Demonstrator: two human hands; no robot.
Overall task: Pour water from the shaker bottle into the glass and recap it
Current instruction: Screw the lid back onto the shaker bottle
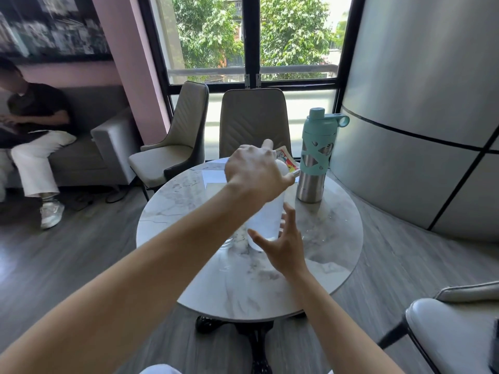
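A translucent white shaker bottle stands upright near the middle of the round marble table. My left hand sits over its top, fingers curled around the cap, which is hidden under the hand. My right hand hovers at the bottle's lower right side with fingers spread, holding nothing; I cannot tell whether it touches the bottle. A clear glass stands just left of the bottle's base, partly behind my left forearm and hard to make out.
A teal and steel flask stands at the table's back right, with a colourful card beside it. Two chairs stand behind the table, another chair at my right. A person sits on a sofa at far left.
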